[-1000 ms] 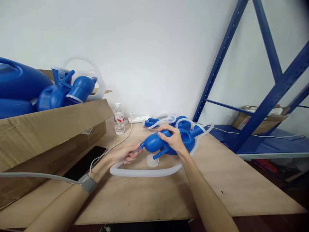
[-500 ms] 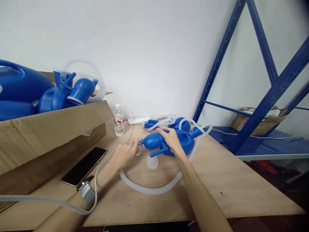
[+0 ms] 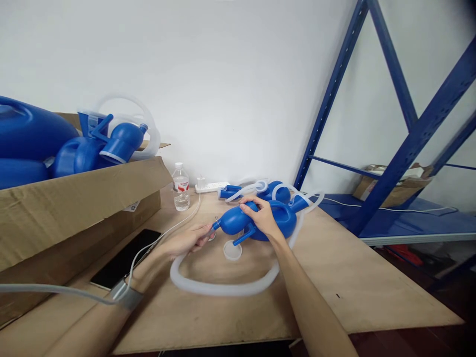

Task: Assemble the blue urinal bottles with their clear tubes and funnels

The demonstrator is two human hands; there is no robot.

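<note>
My right hand (image 3: 261, 214) is wrapped over the wide body of a blue plastic urinal cup (image 3: 233, 220), which has a bar handle (image 3: 244, 235) sticking out toward me. The cup's narrow nozzle points left, tilted down, with a thin metal clip (image 3: 216, 220) by it. At that nozzle my left hand (image 3: 195, 239) is closed around the end of a translucent hose (image 3: 223, 288); the fingers hide the joint. From there the hose loops in front and rises at the right. Behind the cup lies a blue urinal bottle (image 3: 289, 225). A white round lid (image 3: 232, 250) rests below the handle.
An open cardboard box (image 3: 92, 191) of blue bottles stands at left, beside a phone (image 3: 122, 260). A water bottle (image 3: 181, 187), a power strip (image 3: 211, 187) and another hosed urinal (image 3: 275, 191) sit along the wall. A white cable crosses my left wrist. Blue shelving (image 3: 394, 148) stands right.
My left hand has shifted left and down along the hose end. The cup has tilted so its nozzle points lower, and the hose loop has bulged left. My right hand keeps its hold.
</note>
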